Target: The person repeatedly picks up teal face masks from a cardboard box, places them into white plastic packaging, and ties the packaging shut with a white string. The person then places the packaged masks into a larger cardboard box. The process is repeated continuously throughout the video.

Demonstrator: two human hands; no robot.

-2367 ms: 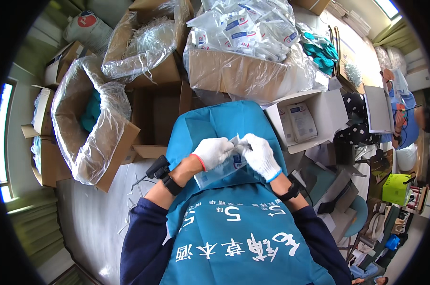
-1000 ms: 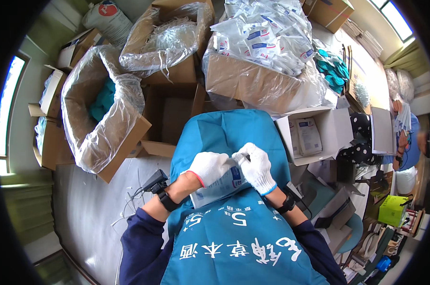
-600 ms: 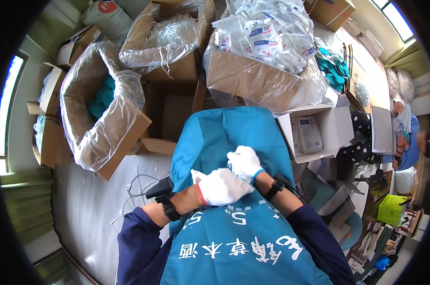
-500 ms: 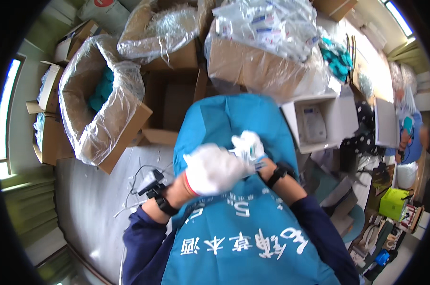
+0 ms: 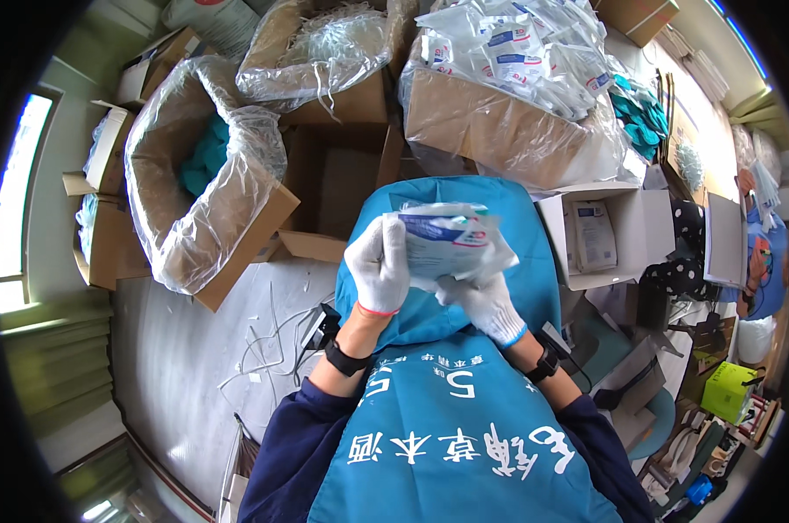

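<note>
Between my hands, above the teal apron on my lap, is a clear plastic packet with white and dark blue print, slightly blurred. My left hand, in a white knit glove, pinches its left edge. Gloved too, my right hand grips the packet's lower edge from underneath, its fingertips partly behind the plastic. To the right, an open white box holds similar flat packets. A large carton lined with plastic stands ahead, heaped with packets of the same look.
At the left stands a plastic-lined carton with teal cloth inside. Beside it is an open brown carton. Shredded filler fills another behind. Cables lie on the grey floor. Another person in blue is at far right.
My hands, blurred and close together before, have moved apart and now hold the packet spread between them. The view has shifted slightly, and packets now show inside the white box.
</note>
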